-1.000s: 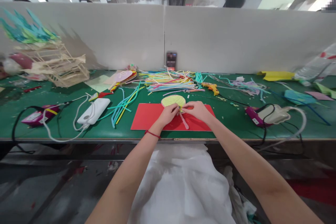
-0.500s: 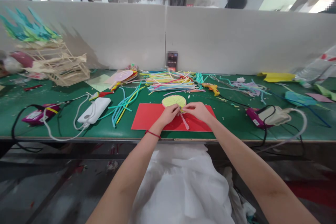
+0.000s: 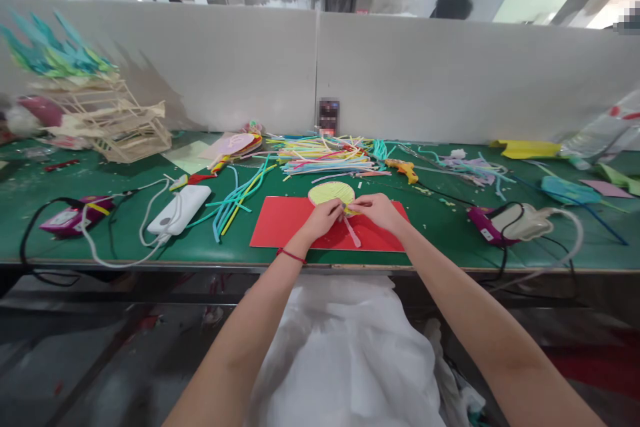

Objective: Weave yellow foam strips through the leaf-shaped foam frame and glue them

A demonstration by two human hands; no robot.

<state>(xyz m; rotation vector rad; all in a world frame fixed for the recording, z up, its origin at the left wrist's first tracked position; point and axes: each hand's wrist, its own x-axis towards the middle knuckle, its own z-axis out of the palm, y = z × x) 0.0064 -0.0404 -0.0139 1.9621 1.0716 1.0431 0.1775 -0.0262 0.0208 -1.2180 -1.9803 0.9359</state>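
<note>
A small round yellow paper fan (image 3: 331, 192) lies at the far edge of a red sheet (image 3: 280, 223) on the green table. My left hand (image 3: 324, 217) and my right hand (image 3: 379, 211) meet at the fan's near rim, fingers pinched together on it. A pink stick (image 3: 352, 233) runs from the pinch toward me across the red sheet. A red string circles my left wrist.
A heap of coloured strips (image 3: 323, 153) lies behind the fan, a yellow glue gun (image 3: 401, 167) to its right. A white power bank (image 3: 179, 209) with cables sits left, a purple-and-cream device (image 3: 510, 221) right. Stacked wooden frames (image 3: 110, 123) stand far left before a white partition (image 3: 400, 73).
Both hands stay pinched at the fan's near rim; the view has shifted only slightly.
</note>
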